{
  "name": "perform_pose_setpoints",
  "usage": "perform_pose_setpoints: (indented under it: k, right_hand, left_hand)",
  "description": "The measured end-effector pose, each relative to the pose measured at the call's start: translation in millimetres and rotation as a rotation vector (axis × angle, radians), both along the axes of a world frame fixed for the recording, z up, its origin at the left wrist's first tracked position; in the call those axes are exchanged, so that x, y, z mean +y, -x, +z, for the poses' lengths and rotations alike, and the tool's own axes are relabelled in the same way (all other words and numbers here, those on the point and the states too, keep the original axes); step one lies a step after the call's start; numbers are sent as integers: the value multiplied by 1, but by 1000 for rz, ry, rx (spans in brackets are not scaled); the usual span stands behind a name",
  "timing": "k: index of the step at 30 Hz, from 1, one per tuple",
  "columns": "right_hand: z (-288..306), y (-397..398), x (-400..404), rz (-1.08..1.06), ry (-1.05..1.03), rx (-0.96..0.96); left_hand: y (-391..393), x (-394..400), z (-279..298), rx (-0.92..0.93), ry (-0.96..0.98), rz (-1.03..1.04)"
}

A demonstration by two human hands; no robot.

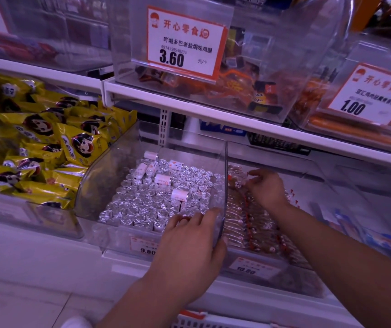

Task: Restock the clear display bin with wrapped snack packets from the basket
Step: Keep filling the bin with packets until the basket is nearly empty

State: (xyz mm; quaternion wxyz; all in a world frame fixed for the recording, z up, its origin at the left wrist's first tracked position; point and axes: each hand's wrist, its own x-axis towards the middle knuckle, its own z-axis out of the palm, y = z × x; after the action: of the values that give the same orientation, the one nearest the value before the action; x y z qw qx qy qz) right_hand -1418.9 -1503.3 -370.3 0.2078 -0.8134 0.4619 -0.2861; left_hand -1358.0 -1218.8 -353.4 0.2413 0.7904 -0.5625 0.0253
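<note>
While the right hand (266, 189) reaches into the clear display bin (317, 185), its fingers (254, 172) are pinched together on the top edge of a wrapped snack packet (237, 182) at the back of the row. That row of packets (253, 223) stands on edge, packed close from front to back. Each looks light, thin and floppy in crinkly, slick film, so a pinch at the sealed edge probably serves better than squeezing the middle. The left hand (191, 245) curls over the clear divider wall (224, 185) beside the foil rolls (156, 200), fingers clamped on its rim. Only a white basket (197, 321) rim shows at the bottom edge.
</note>
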Motion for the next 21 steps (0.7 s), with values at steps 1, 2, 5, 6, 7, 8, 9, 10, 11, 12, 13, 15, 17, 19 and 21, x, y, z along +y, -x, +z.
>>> perform_pose_setpoints:
  k: [1, 2, 5, 6, 7, 8, 9, 10, 11, 12, 13, 15, 17, 19, 21]
  right_hand:
    - [-1, -2, 0, -2, -41, -17]
    - [-3, -4, 0, -4, -70, -37]
    - [-5, -9, -1, -33, -118, -108]
    - [-3, -10, -2, -43, -162, -153]
    - [-2, -10, -4, -46, -202, -178]
    - [-1, -9, -5, -34, -202, -162]
    - [0, -8, -7, -6, -153, -99]
    - [0, -7, -7, 26, -86, -25]
    - [1, -5, -6, 54, -25, 39]
    - [1, -4, -5, 76, 25, 92]
    - [1, -4, -4, 88, 68, 133]
    - [2, -3, -2, 91, 138, 184]
    - [2, -2, -1, 89, 135, 211]
    - [0, 0, 2, 106, 86, 247]
    - [-1, 3, 4, 132, 39, 262]
  left_hand:
    - [0, 0, 0, 0, 0, 2]
    - [0, 0, 0, 0, 0, 4]
    - [1, 0, 0, 5, 4, 6]
    - [1, 0, 0, 5, 6, 5]
    - [1, 0, 0, 7, 8, 4]
    - [1, 0, 1, 9, 8, 4]
    - [1, 0, 1, 10, 8, 5]
    - [1, 0, 1, 9, 7, 6]
    - [1, 0, 1, 10, 7, 8]
    - [1, 0, 1, 11, 6, 9]
    - [1, 0, 1, 12, 6, 10]
    - [1, 0, 2, 10, 3, 11]
    - [1, 0, 2, 6, -1, 11]
    - [1, 0, 3, 4, -8, 7]
    - [1, 0, 3, 9, -7, 5]
